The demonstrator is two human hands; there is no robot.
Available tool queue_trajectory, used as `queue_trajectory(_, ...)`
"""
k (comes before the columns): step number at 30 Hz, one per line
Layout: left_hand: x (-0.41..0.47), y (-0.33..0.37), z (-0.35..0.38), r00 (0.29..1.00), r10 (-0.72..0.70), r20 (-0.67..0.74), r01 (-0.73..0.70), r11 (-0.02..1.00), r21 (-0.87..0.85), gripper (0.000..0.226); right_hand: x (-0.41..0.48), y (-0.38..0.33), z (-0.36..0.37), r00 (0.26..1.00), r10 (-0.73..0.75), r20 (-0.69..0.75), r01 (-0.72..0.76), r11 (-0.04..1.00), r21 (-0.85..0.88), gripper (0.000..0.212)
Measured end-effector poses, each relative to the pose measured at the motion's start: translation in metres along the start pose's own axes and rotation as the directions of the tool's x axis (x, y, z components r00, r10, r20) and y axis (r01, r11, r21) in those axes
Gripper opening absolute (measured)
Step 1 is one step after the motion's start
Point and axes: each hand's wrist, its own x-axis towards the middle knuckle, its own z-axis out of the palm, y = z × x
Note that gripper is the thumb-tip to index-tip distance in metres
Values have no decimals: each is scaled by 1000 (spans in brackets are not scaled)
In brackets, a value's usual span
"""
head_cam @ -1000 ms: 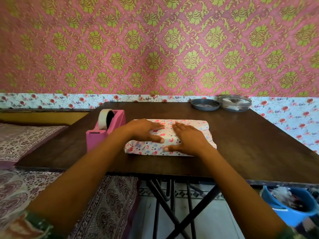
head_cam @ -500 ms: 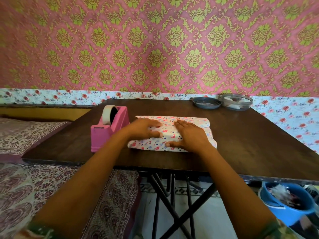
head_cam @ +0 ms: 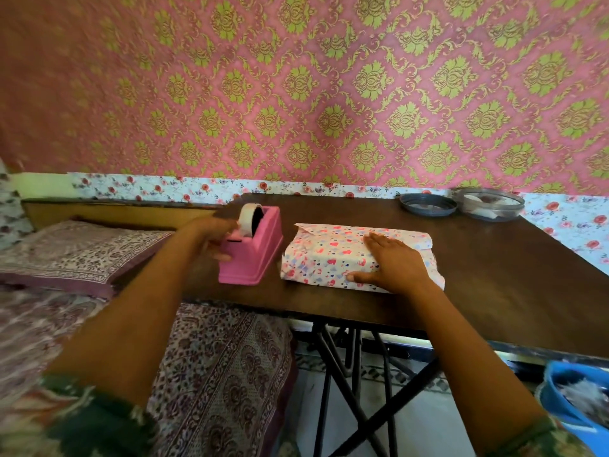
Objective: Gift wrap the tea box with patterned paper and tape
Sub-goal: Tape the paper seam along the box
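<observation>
The right hand (head_cam: 395,263) lies flat, palm down, fingers straight and together, thumb spread out to the left. The left hand (head_cam: 211,237) reaches forward, blurred, fingers loosely bent; its grip is unclear.

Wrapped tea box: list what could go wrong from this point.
1. Only the right hand presses the patterned paper; the fold may spring open if it lifts.
2. The left hand, blurred at the tape dispenser, works alone; pulling tape could drag the dispenser, which stands near the table edge.
</observation>
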Motion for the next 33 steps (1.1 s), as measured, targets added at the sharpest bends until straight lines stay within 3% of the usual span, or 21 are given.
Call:
queue_trajectory(6, -8, 8, 0, 999, -39, 32, 41, 998, -56, 15, 1, 0, 0, 1000, 3, -2, -3, 1000, -1, 94)
queue_trajectory(12, -11, 9, 4, 998, -52, 16, 55, 971, -234, 22, 1, 1, 1, 1000, -3, -12, 3, 1000, -4, 95)
queue_trajectory(18, -6, 8, 9, 998, -30, -47, 2, 870, -494, 36, 1, 0, 3, 999, -8, -46, 7, 1000, -6, 95)
queue_trajectory(23, -6, -1, 11, 996, 22, -85, -70, 785, -616, 22, 1, 2, 4, 999, -6, -44, 6, 1000, -2, 96)
queue_trajectory(25, -7, -11, 17, 988, 48, -144, -130, 757, -640, 15, 0, 1, 4, 999, -3, -43, 3, 1000, -1, 96)
queue_trajectory(29, -9, -35, 28, 971, 52, -234, -199, 720, -665, 26, -1, 0, 3, 999, 0, -40, 0, 1000, -7, 95)
queue_trajectory(31, -11, -45, 30, 967, 61, -247, -212, 728, -652, 11, -1, -1, 2, 999, 5, -39, -6, 1000, -8, 95)
queue_trajectory(33, -14, -50, 30, 963, 81, -255, -227, 755, -615, 13, -1, -2, 3, 999, 11, -42, -11, 1000, -7, 95)
